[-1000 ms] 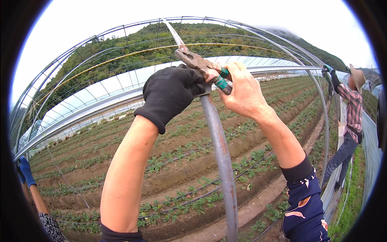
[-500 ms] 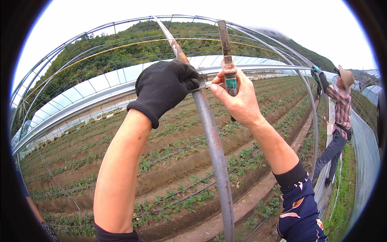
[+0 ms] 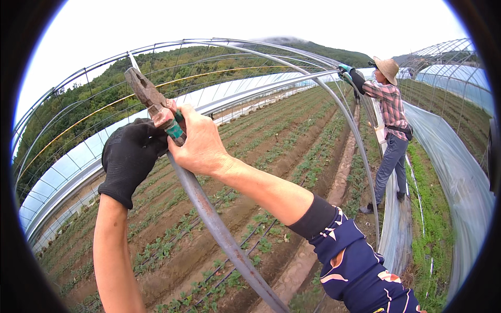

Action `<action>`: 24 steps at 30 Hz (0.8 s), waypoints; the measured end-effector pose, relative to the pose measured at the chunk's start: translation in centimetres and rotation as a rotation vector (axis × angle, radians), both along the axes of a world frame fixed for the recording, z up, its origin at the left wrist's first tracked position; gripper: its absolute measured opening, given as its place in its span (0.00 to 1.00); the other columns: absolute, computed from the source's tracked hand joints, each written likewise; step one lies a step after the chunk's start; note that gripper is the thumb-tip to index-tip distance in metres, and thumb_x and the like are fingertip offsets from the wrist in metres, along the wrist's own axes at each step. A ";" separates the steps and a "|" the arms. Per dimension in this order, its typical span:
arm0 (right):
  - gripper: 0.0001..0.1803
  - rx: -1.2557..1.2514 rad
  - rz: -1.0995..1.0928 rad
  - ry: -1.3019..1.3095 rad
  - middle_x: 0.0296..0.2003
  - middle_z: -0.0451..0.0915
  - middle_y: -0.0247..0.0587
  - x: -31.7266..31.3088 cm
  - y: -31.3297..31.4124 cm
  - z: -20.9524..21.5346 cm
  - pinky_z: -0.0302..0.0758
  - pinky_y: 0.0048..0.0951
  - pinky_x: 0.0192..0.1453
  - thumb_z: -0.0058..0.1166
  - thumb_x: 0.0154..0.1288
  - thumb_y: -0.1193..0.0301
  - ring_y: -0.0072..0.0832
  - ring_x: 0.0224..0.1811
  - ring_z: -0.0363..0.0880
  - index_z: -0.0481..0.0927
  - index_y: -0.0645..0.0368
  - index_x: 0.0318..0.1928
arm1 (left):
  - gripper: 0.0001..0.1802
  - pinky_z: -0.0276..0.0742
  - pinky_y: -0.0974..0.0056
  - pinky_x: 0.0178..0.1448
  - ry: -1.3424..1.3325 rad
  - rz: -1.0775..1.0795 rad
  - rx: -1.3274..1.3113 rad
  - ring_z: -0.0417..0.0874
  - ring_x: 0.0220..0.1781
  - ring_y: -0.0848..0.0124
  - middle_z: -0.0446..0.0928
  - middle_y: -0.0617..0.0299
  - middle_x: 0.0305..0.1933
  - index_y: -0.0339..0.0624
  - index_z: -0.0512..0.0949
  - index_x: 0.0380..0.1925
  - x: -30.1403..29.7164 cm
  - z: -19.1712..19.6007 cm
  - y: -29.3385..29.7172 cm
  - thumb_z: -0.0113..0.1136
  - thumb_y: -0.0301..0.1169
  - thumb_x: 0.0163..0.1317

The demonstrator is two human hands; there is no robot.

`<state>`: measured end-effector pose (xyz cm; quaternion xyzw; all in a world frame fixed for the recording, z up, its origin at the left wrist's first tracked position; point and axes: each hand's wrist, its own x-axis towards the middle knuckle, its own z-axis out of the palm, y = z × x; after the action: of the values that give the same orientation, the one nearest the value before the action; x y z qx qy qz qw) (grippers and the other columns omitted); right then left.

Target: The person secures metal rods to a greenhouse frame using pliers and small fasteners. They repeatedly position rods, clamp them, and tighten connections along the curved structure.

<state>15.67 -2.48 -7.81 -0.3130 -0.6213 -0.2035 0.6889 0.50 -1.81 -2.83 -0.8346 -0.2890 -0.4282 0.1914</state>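
My right hand (image 3: 201,143), bare, is wrapped round the green handles of a pair of pliers (image 3: 148,98). Their worn, rusty jaws point up and to the left, above my other hand. In a black knit glove, my left hand (image 3: 130,156) is closed with its fingertips bent in beside the pliers, where a grey metal pipe (image 3: 209,211) meets a horizontal rail. Whatever those gloved fingers pinch is hidden. The pipe slants from behind my hands down to the lower right and has rust spots.
Curved greenhouse hoops (image 3: 342,104) and a metal rail (image 3: 261,88) cross ahead. Below run crop rows (image 3: 271,172) with dark hoses. At right, a person in a straw hat and plaid shirt (image 3: 383,101) reaches up to the frame, beside plastic sheeting (image 3: 443,172).
The view has swung right, so my hands and the pipe appear farther left. The pliers have gone from upright to tilted left, closer to my gloved hand. The other person shows more fully.
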 end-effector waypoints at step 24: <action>0.25 0.179 0.158 -0.033 0.43 0.73 0.34 9.8 3.4 -3.9 0.71 0.28 0.50 0.51 0.56 0.84 0.26 0.45 0.75 0.67 0.63 0.56 | 0.23 0.78 0.52 0.38 -0.006 0.027 0.141 0.84 0.34 0.53 0.80 0.49 0.29 0.43 0.70 0.42 0.9 -2.3 4.3 0.66 0.36 0.48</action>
<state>25.47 0.97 -11.75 -0.1968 -0.6344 -0.2083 0.7179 1.38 2.47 -5.15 -0.8138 -0.2699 -0.4475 0.2544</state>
